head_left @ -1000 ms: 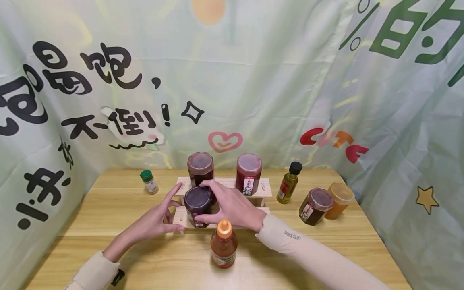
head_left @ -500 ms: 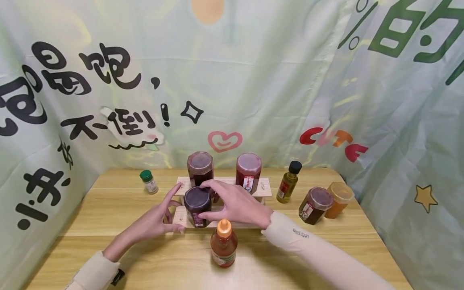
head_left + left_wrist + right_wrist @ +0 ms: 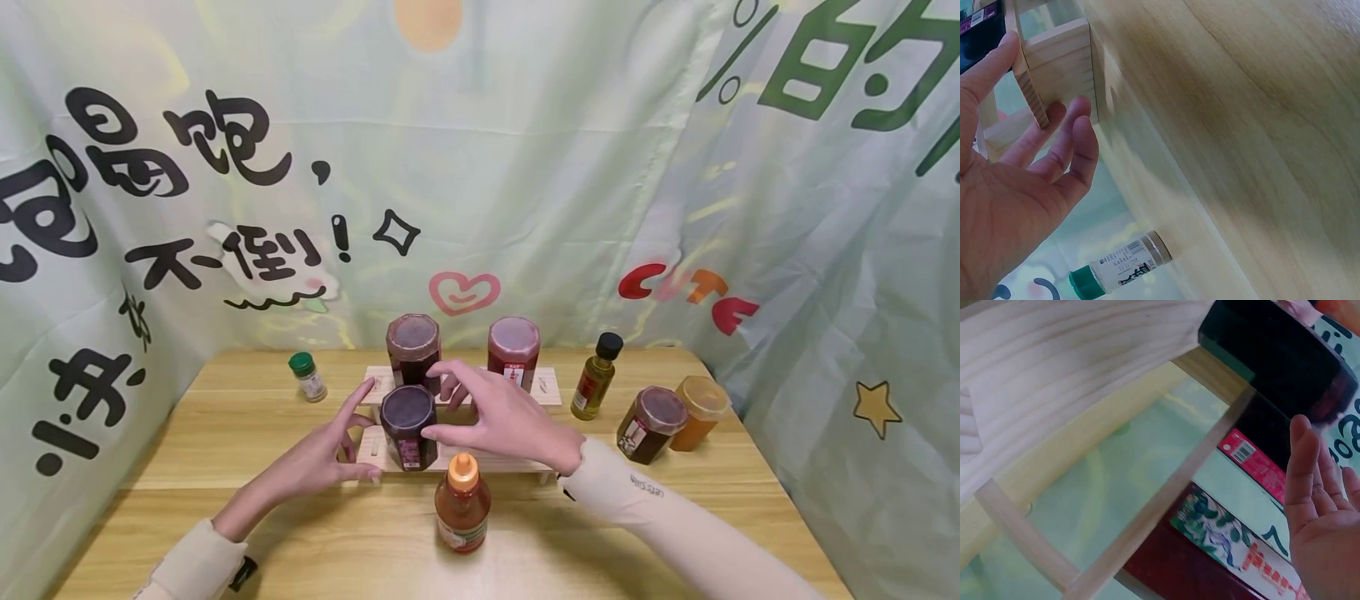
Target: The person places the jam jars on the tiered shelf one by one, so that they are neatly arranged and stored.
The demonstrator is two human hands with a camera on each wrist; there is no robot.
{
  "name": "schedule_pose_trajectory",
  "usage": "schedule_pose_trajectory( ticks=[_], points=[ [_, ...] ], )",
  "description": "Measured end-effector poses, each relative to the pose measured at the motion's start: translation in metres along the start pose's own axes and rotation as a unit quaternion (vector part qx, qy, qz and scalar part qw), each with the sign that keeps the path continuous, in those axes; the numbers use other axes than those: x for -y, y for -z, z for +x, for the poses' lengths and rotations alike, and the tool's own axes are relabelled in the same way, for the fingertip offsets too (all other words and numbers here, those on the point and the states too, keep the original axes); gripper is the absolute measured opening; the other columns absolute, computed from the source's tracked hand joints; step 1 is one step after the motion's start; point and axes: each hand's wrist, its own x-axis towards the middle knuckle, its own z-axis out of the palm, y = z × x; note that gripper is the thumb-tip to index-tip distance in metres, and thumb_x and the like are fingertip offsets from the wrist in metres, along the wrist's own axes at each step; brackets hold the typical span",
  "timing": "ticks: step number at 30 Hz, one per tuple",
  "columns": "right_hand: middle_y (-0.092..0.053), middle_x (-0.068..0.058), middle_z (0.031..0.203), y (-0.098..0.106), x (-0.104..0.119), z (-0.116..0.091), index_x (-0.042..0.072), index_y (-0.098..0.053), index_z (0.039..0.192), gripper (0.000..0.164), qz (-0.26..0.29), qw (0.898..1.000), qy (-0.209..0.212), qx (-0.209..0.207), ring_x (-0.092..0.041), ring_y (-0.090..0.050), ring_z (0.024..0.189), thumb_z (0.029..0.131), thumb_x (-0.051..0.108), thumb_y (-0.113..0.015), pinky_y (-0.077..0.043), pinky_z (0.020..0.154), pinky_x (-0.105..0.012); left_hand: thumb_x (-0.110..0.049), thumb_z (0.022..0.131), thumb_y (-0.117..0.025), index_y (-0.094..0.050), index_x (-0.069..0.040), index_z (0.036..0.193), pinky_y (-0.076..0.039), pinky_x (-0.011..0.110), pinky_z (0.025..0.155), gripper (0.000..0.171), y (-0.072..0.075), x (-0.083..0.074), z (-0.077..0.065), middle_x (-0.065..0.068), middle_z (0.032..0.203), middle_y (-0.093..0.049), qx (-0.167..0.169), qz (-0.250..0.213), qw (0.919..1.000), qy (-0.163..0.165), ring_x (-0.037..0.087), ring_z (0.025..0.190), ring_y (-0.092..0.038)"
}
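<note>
A small two-step wooden rack (image 3: 510, 462) stands on the table. My left hand (image 3: 326, 454) grips its left end, the thumb at the lower shelf's front edge. In the left wrist view, the thumb and a finger touch the end of a shelf board (image 3: 1033, 97). A dark purple-lidded jar (image 3: 408, 408) stands upright on the lower shelf's left part. Just right of it is my right hand (image 3: 502, 421), fingers spread and holding nothing. On the upper shelf are a dark jar (image 3: 414, 337) and a red jar (image 3: 513, 337), the latter partly hidden by the right hand.
An orange-capped sauce bottle (image 3: 462, 512) stands in front of the rack. To the left is a green-capped shaker (image 3: 308, 377). On the right stand an oil bottle (image 3: 596, 379), a dark jar (image 3: 652, 425) and an amber jar (image 3: 701, 412). A printed curtain (image 3: 525, 192) surrounds the table.
My right hand has let go of the purple-lidded jar and drawn away to the right. The jar stays on the lower shelf. My left hand has kept its place on the rack.
</note>
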Motion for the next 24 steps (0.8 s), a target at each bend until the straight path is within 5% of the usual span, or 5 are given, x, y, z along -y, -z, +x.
schedule_pose_trajectory(
  ticks=[9,24],
  points=[
    [-0.068,0.013,0.11,0.018,0.005,-0.01,0.02,-0.057,0.148,0.062,0.058,0.998,-0.015,-0.02,-0.013,-0.072,0.096,0.097,0.044,-0.085,-0.061,0.076,-0.032,-0.026,0.088,-0.095,0.0,-0.027,0.177,-0.057,0.033,0.064,0.131,0.0,0.0,0.0,0.024,0.138,-0.067,0.0,0.001,1.0,-0.003,0.014,0.075,-0.066],
    [-0.066,0.008,0.118,0.04,0.01,-0.038,0.026,-0.052,0.149,0.061,0.097,0.991,-0.047,-0.081,-0.009,-0.07,0.098,0.098,0.036,-0.086,-0.061,0.074,-0.039,-0.029,0.088,-0.095,0.0,-0.026,0.177,-0.058,0.033,0.064,0.13,0.0,0.0,0.001,0.024,0.138,-0.068,0.002,0.005,1.0,-0.007,0.013,0.075,-0.066]
  ],
)
